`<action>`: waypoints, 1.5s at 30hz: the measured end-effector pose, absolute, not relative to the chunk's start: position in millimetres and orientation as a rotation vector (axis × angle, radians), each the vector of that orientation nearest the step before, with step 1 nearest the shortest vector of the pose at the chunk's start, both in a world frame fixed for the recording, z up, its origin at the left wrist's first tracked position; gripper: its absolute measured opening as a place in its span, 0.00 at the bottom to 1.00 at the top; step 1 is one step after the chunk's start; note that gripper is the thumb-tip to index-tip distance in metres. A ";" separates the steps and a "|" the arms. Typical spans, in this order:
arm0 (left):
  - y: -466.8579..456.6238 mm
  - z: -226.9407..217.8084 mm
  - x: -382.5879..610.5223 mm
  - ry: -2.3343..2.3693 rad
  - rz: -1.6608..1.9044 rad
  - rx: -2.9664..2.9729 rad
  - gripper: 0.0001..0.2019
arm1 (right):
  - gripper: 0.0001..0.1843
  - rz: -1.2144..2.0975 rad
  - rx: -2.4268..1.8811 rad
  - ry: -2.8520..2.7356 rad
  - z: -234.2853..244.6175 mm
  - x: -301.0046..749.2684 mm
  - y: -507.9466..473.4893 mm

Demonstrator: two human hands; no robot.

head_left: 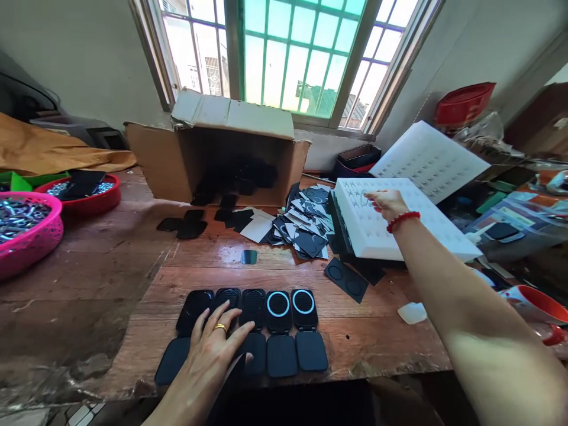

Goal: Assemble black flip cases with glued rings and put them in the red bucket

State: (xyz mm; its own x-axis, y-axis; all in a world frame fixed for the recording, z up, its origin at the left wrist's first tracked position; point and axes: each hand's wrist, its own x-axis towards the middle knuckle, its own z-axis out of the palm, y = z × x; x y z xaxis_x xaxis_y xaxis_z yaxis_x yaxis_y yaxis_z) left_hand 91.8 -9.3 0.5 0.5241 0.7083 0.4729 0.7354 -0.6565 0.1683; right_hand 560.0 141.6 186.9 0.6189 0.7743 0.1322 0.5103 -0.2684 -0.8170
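A row of black hinged cases [281, 357] lies unfolded near the table's front edge. White rings sit in the two rightmost cases, one being the white ring [303, 302]; the others show dark recesses. My left hand [217, 343], fingers spread, rests over the cases on the left and hides parts of them. A dark flat edge shows beneath its thumb; I cannot make out what it is. Reaching far right, my right hand [386, 203] is over a white foam tray [377, 236] with rows of slots. Its fingertips pinch a thin ring [364, 198] at the tray's left side.
An open cardboard box [155, 163] with black pieces inside stands at the back. Cut black and white scraps [306, 222] are heaped beside the tray. Another foam sheet [428, 160] leans behind it. Pink basket [31, 236] and red basket [95, 204] stand left; a mug [523, 302] is right.
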 end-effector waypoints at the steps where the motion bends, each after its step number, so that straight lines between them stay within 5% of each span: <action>1: -9.7 2.3 88.8 -1.305 -0.755 -2.705 0.12 | 0.08 0.395 -1.911 -1.022 189.1 551.5 135.1; 9: -12.1 13.5 83.1 -1.528 -0.633 -2.761 0.15 | 0.09 0.781 -1.591 -1.581 135.9 423.1 73.2; 22: -20.5 47.5 87.8 -1.599 -0.353 -2.862 0.16 | 0.13 -0.083 -1.118 -2.407 36.9 309.4 11.4; 36: -15.0 44.8 88.2 -1.571 -0.358 -2.861 0.14 | 0.14 -0.122 -1.139 -2.672 43.6 303.5 3.5; 45: -0.7 18.4 99.3 -1.472 -0.550 -2.773 0.15 | 0.05 0.043 -1.674 -2.067 106.2 381.0 64.9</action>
State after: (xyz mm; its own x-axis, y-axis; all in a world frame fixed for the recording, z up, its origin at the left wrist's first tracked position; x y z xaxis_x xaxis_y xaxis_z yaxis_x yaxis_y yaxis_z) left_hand 99.3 -0.7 18.4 0.5140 0.8111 0.2793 0.7953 -0.5726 0.1991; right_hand 381.0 64.9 106.2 -0.1395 0.9299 0.3403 0.9151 0.2524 -0.3145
